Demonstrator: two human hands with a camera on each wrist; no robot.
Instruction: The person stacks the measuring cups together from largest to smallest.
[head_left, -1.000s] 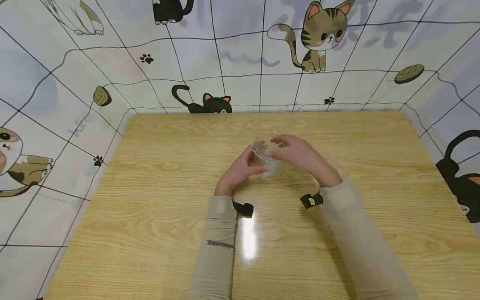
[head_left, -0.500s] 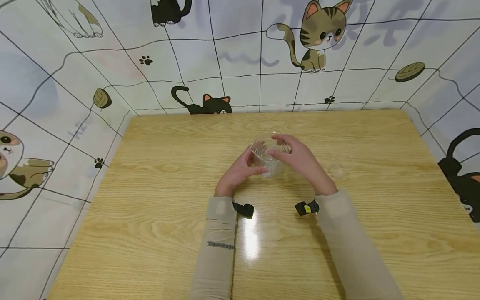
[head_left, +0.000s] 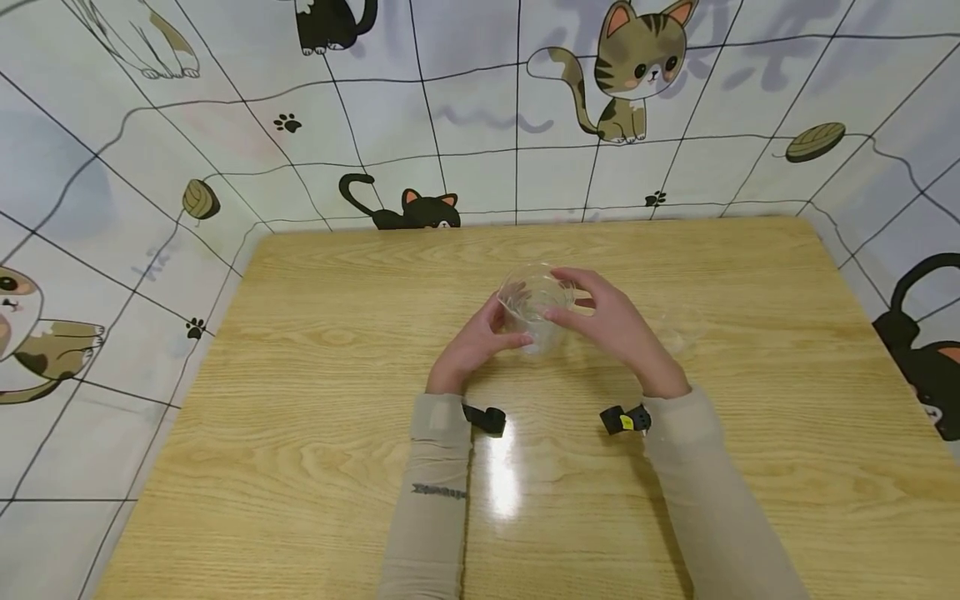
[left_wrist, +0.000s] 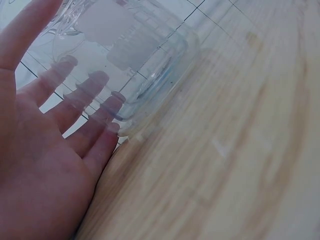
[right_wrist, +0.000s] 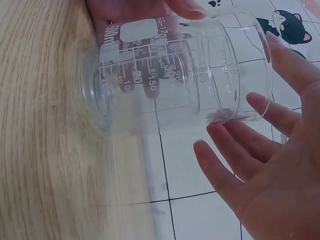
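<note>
A clear glass beaker [right_wrist: 165, 75] stands upright on the table, with white volume marks and smaller beakers nested inside it. My left hand [head_left: 472, 340] holds it low on its left side, thumb at the front and fingers behind; in the left wrist view the fingertips [left_wrist: 97, 80] show against the glass. On the right side of the rim is my right hand [head_left: 615, 325], its fingers spread and only loosely bent, fingertips close by the upper glass. In the right wrist view that hand [right_wrist: 270, 145] has a gap between its little finger and the beaker.
Another clear glass piece [head_left: 678, 329], faint against the wood, is on the table [head_left: 300, 467] behind my right wrist. Walls printed with cats [head_left: 626, 75] and a grid border the table at the back and both sides.
My right hand has shifted slightly right, and its fingers have come away from inside the rim and loosened. My left hand and the beaker have hardly moved.
</note>
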